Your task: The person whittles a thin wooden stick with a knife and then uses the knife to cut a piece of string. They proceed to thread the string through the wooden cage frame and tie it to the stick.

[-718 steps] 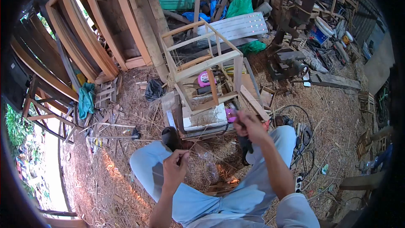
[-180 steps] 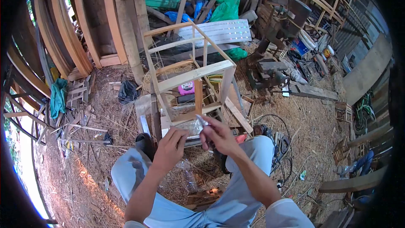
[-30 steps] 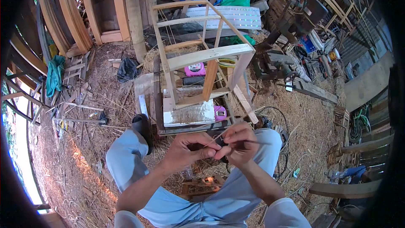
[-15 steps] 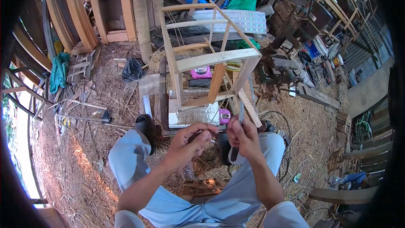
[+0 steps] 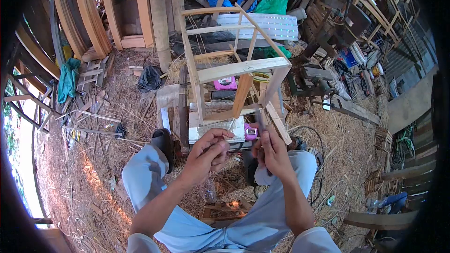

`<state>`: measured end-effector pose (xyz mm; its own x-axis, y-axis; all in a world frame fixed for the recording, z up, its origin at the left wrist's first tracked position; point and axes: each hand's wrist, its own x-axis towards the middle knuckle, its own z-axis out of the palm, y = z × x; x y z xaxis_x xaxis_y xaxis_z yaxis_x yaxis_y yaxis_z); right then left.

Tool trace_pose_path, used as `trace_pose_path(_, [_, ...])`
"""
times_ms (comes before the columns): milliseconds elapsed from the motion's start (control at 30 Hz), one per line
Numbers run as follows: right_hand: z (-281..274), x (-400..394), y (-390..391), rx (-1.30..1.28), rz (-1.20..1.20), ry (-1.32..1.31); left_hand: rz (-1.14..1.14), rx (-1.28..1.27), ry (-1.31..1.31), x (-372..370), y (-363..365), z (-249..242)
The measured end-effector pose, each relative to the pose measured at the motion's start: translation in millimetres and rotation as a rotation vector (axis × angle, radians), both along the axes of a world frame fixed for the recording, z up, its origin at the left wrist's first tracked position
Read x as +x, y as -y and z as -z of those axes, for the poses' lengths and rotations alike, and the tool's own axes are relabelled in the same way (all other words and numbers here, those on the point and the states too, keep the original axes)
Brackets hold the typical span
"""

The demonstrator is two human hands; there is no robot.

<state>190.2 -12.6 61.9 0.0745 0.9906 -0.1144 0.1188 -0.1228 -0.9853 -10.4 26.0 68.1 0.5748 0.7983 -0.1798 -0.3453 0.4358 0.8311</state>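
My left hand [image 5: 207,152] is closed, fingers pinched on a thin pale strip [image 5: 232,124] that points up and away from it. My right hand [image 5: 275,156] is wrapped round the dark handle of a knife, and the grey knife blade [image 5: 261,118] stands up above the fist. Just ahead of both hands a small wooden chair frame [image 5: 243,67] rests on a low bench. A pink tape measure [image 5: 251,131] lies by the bench's near edge, close to my right hand. The far end of the strip is too thin to make out clearly.
A second pink tape measure [image 5: 225,83] lies beneath the frame. Wood shavings cover the ground. At the right stands a dark metal machine [image 5: 314,82]; curved timbers [image 5: 86,14] lean at the left. A black cable [image 5: 318,143] loops beside my right knee.
The knife blade has tipped left and forward, its flat now darker. My left hand has shifted slightly left and up, still pinching the strip. The view has moved a little.
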Motion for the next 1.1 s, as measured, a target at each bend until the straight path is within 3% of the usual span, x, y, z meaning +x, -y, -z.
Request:
trace_pose_path(33, [0, 0, 2, -0.083, 0.008, 0.185, 0.013, -0.001, -0.014, -1, -1, 0])
trace_pose_path(167, [21, 6, 2, -0.002, -0.051, 0.321, 0.016, -0.021, -0.045, -4, -3, -1])
trace_pose_path(233, [7, 2, 0, 0.117, -0.076, 0.019, -0.029, -0.102, 0.063, -4, -2, -4])
trace_pose_path(367, [10, 4, -2, 0.101, 0.057, -0.098, -0.111, -0.057, 0.093, -1, -8, 4])
trace_pose_path(433, [11, 7, -2, 0.209, 0.114, 0.184, -0.076, -0.051, 0.096, -5, -10, 3])
trace_pose_path(533, [-6, 7, 2, 0.205, 0.068, 0.336, -0.087, -0.020, 0.039, -8, -10, 2])
trace_pose_path(733, [12, 17, 1, 0.304, 0.136, 0.684, -0.031, -0.095, 0.054, -10, -11, 1])
trace_pose_path(867, [10, 23, -4, 0.226, 0.175, 0.826, 0.010, -0.112, 0.124, -10, -11, 6])
trace_pose_path(933, [14, 14, -5, 0.403, 0.121, 1.039, -0.013, -0.094, 0.061, -6, -9, 7])
trace_pose_path(1100, [2, 0, -9, 0.329, 0.117, 1.092, -0.020, 0.041, -0.077, 1, -3, 11])
